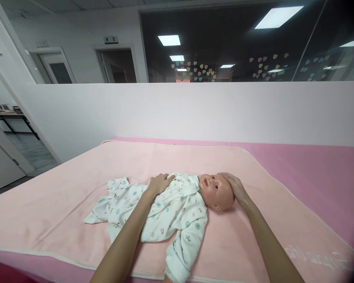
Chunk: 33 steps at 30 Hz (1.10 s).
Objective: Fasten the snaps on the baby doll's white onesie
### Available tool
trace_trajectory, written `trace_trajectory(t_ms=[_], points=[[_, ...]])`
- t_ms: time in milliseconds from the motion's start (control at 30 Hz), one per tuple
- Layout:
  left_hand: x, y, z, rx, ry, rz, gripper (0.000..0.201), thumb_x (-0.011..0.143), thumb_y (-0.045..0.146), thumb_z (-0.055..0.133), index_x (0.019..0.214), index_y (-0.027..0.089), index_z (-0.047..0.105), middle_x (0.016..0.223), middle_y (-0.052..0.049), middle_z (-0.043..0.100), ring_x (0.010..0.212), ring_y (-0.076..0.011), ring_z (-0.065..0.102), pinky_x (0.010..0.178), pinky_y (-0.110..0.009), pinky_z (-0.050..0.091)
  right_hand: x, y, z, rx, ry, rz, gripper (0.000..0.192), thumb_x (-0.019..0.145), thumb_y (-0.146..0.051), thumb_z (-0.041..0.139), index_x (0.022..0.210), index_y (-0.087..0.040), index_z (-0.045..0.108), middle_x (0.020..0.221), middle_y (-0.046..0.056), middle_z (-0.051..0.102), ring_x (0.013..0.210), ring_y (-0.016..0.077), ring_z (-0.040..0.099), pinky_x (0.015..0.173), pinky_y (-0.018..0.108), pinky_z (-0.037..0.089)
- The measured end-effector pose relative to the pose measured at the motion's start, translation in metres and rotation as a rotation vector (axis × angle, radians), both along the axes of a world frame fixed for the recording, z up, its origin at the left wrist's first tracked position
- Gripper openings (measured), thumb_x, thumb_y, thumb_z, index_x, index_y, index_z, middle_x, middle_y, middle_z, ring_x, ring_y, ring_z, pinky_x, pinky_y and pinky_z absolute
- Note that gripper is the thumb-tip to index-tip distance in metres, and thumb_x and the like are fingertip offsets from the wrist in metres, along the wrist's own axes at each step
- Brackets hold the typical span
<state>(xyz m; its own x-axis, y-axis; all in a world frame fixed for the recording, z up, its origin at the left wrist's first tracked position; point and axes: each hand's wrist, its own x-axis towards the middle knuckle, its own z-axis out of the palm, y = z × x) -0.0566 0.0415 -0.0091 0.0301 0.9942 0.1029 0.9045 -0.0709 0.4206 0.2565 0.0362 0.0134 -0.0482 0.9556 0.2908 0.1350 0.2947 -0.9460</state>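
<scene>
Gently, both our hands rest on a plastic baby doll in a white printed romper, lying mid-way across the pale pink blanket.

Our left hand lies flat and open on its chest, gripping nothing; our right hand cups the top of its bare head, fingers loosely curved. Blanket lies free all round the doll; its white-piped near edge crosses below our forearms. Faint lettering at the blanket's right corner is unreadable. A white wall stands behind.
</scene>
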Motion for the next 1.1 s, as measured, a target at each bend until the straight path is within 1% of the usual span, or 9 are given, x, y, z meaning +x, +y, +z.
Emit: trace_trajectory(t_ms=[233,567,867,967,1100], points=[[0.001,-0.002,0.002,-0.004,-0.017,0.002,0.058,0.082,0.059,0.019,0.091,0.02,0.06,0.102,-0.014,0.063,0.1,-0.0303,0.054,0.09,-0.052,0.03,-0.001,0.001,-0.002,-0.021,0.03,-0.004,0.04,0.069,-0.054,0.058,0.085,-0.018,0.067,0.099,0.007,0.067,0.098,0.0243,0.057,0.088,0.035,0.044],[0.0,-0.001,0.0,0.009,-0.014,0.001,0.061,0.081,0.061,0.017,0.09,0.02,0.06,0.099,-0.014,0.063,0.099,-0.0308,0.054,0.088,-0.052,0.031,0.001,0.003,-0.004,-0.023,0.032,0.002,0.037,0.071,-0.051,0.058,0.086,-0.019,0.067,0.1,0.006,0.067,0.097,0.0225,0.057,0.086,0.032,0.043],[0.001,-0.002,0.002,-0.003,-0.007,0.004,0.063,0.081,0.062,0.016,0.096,0.02,0.06,0.101,-0.014,0.062,0.101,-0.0315,0.054,0.09,-0.05,0.03,0.001,0.004,-0.004,-0.022,0.028,0.006,0.041,0.07,-0.055,0.056,0.087,-0.019,0.066,0.101,0.005,0.066,0.099,0.0225,0.057,0.088,0.033,0.043],[0.001,-0.002,0.003,-0.008,-0.009,0.006,0.062,0.081,0.062,0.017,0.096,0.021,0.06,0.101,-0.014,0.062,0.101,-0.0311,0.054,0.09,-0.05,0.031,0.006,0.007,-0.004,-0.029,0.056,-0.022,0.047,0.071,-0.061,0.052,0.089,-0.02,0.065,0.104,0.006,0.065,0.102,0.0231,0.057,0.089,0.034,0.044],[0.002,-0.003,0.005,-0.018,-0.014,0.004,0.062,0.081,0.061,0.017,0.097,0.021,0.061,0.103,-0.013,0.063,0.103,-0.0309,0.053,0.09,-0.049,0.031,0.018,0.011,-0.002,-0.027,0.145,-0.104,0.051,0.072,-0.064,0.048,0.093,-0.02,0.063,0.106,0.009,0.065,0.103,0.0234,0.058,0.088,0.036,0.044]])
